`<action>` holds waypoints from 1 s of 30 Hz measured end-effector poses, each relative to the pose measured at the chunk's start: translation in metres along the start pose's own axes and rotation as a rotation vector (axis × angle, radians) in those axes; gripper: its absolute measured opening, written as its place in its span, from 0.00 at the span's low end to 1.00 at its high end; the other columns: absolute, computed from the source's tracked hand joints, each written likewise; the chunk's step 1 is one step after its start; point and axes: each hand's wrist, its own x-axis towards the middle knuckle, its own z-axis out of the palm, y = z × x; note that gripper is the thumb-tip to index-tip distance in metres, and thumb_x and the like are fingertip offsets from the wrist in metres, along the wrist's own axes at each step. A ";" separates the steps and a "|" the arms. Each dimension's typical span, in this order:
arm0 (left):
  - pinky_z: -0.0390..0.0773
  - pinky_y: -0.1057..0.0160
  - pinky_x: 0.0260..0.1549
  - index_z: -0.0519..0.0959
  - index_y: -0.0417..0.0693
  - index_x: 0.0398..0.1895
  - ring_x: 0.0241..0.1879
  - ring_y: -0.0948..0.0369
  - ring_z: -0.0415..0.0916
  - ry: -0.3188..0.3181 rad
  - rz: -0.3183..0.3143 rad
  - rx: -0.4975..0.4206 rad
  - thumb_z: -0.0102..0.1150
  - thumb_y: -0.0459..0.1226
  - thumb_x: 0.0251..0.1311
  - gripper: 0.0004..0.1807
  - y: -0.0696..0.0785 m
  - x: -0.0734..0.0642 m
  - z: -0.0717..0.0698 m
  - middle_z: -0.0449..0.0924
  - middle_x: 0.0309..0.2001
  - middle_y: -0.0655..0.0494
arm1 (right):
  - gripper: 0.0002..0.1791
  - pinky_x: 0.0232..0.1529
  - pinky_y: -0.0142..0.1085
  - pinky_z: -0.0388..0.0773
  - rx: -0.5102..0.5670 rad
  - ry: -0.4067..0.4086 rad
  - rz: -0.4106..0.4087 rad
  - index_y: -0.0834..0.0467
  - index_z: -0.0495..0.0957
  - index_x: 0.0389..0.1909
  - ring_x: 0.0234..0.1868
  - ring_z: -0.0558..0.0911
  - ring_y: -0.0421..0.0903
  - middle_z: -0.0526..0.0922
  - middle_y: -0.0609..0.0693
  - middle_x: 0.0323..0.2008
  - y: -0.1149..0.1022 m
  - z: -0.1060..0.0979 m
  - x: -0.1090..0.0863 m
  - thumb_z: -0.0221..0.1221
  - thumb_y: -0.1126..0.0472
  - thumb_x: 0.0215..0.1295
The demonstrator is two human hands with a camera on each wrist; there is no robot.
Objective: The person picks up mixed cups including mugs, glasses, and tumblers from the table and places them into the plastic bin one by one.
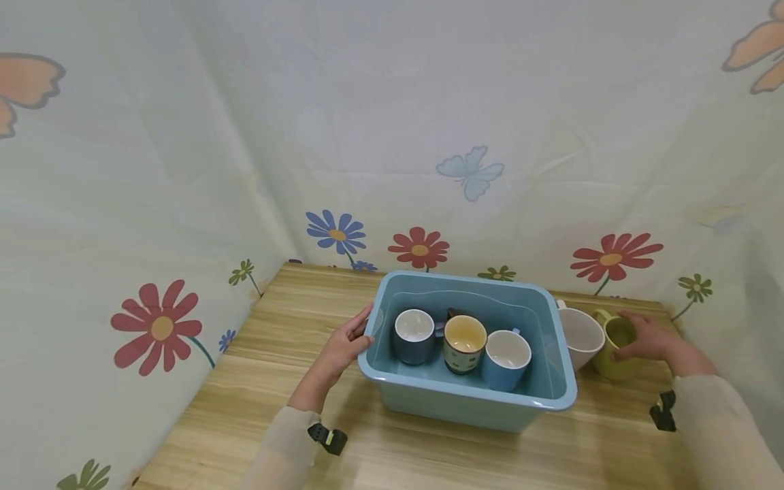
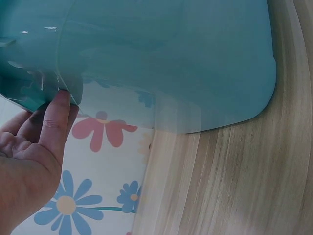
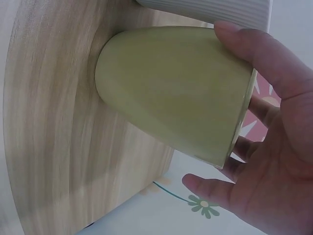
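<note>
A blue plastic bin stands on the table with three mugs inside: a dark blue mug, a patterned mug with a yellow inside and a blue mug. My left hand grips the bin's left rim; in the left wrist view the fingers bend around the edge. To the right of the bin, my right hand holds a yellow-green mug at its rim. The thumb lies along its side, with the other fingers across the mouth. The mug is upright, its base at the tabletop.
A white ribbed mug stands between the bin's right side and the yellow-green mug. The wooden table runs back to a flower-printed cloth, which hangs behind and on both sides.
</note>
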 end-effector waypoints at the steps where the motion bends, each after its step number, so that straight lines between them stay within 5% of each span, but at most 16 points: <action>1: 0.73 0.42 0.68 0.54 0.50 0.82 0.76 0.40 0.63 -0.005 0.006 0.004 0.51 0.33 0.67 0.39 0.000 0.000 0.000 0.60 0.78 0.39 | 0.55 0.61 0.77 0.64 0.002 -0.001 0.000 0.81 0.51 0.68 0.62 0.58 0.87 0.54 0.91 0.63 0.001 0.000 0.000 0.73 0.53 0.55; 15: 0.72 0.41 0.68 0.56 0.51 0.82 0.77 0.42 0.62 0.012 -0.006 -0.014 0.52 0.33 0.65 0.40 -0.001 0.000 0.001 0.60 0.79 0.41 | 0.53 0.57 0.74 0.70 -0.045 0.109 -0.078 0.81 0.59 0.64 0.58 0.66 0.85 0.63 0.88 0.60 0.010 0.005 0.001 0.76 0.52 0.50; 30: 0.70 0.42 0.69 0.56 0.51 0.82 0.78 0.43 0.61 0.010 -0.002 -0.018 0.51 0.32 0.66 0.39 0.000 0.001 0.000 0.59 0.79 0.43 | 0.51 0.57 0.73 0.70 -0.035 0.197 -0.073 0.81 0.61 0.63 0.57 0.68 0.84 0.65 0.89 0.58 0.010 0.009 -0.005 0.76 0.54 0.48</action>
